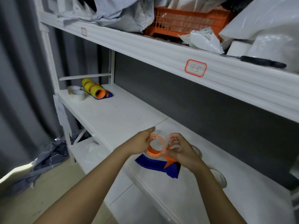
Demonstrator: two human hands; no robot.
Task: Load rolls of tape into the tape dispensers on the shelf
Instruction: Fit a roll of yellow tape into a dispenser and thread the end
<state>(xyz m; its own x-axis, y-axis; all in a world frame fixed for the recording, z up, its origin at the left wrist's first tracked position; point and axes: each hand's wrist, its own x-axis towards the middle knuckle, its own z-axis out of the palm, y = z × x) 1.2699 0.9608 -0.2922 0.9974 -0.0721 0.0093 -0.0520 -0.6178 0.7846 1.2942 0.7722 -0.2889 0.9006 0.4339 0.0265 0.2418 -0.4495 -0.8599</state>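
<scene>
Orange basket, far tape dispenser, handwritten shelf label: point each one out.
orange basket [186,23], head view, on its front lattice wall.
far tape dispenser [95,89], head view, on the yellow rolls stacked on its orange core.
handwritten shelf label [195,68], head view, on its white middle.

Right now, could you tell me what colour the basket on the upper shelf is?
Orange, with an open grid wall; the basket shows best in the head view.

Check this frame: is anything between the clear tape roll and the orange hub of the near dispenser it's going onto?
Nothing visible is. The clear tape roll already sits around the orange hub of the blue dispenser. The left hand grips its left edge and the right hand pinches its right side.
</scene>
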